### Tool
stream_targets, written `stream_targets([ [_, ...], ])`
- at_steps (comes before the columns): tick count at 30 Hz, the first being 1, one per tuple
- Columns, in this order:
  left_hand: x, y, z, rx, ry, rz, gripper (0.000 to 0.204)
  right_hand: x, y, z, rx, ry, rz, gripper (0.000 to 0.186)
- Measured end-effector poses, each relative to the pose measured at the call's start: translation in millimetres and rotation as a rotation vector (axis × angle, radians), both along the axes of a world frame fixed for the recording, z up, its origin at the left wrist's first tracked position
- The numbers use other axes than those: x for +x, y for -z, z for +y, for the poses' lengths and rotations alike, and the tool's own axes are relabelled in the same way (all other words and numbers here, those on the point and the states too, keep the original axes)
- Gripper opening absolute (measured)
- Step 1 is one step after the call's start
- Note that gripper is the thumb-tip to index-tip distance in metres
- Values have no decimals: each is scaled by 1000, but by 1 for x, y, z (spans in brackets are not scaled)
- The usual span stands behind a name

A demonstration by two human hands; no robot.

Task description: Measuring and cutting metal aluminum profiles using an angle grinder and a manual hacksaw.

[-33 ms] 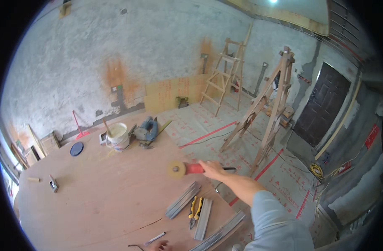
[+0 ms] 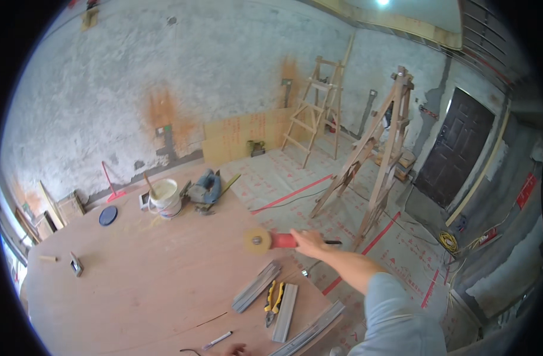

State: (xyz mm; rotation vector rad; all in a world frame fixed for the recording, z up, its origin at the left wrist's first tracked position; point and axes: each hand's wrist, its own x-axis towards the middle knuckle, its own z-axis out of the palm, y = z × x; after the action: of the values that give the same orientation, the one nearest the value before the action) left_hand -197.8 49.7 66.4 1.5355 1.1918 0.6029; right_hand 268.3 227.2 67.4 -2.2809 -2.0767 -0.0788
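Note:
My right hand (image 2: pixel 309 242) grips a red angle grinder (image 2: pixel 283 240) with a yellowish disc (image 2: pixel 256 240), over the right edge of a plywood board (image 2: pixel 141 279). Below it lie grey metal rails (image 2: pixel 256 286), yellow-and-black pliers (image 2: pixel 271 304) and another rail (image 2: pixel 285 314). My left hand (image 2: pixel 236 350) is mostly cut off at the bottom edge, near a marker pen (image 2: pixel 218 339); whether it holds anything is hidden.
A white bucket (image 2: pixel 163 199), blue jigsaw (image 2: pixel 207 190) and blue lid (image 2: pixel 108 216) sit at the board's back. Wooden stepladders (image 2: pixel 390 136) stand on the sheet-covered floor (image 2: pixel 295 178). A dark door (image 2: pixel 452 148) is at right; cables (image 2: pixel 448 242) lie on the floor.
My right hand and the grinder have moved slightly to the right. The rails and pliers appear a little lower and further left in the view.

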Motion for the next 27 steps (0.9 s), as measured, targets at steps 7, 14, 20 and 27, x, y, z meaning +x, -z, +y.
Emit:
stream_targets([
  [7,211,-3,-66,-676,336,-577,38,91,-101,-248,-66,374,372,65],
  [14,445,17,-130,-1050,370,-1050,65,86,-39,-412,62,340,895,66],
  [20,498,21,-151,-1147,84,-888,32,109,-35,-504,108,211,1714,73],
  [27,519,11,-129,-1145,100,-1053,27,116,-14,-516,119,258,2384,55],
])
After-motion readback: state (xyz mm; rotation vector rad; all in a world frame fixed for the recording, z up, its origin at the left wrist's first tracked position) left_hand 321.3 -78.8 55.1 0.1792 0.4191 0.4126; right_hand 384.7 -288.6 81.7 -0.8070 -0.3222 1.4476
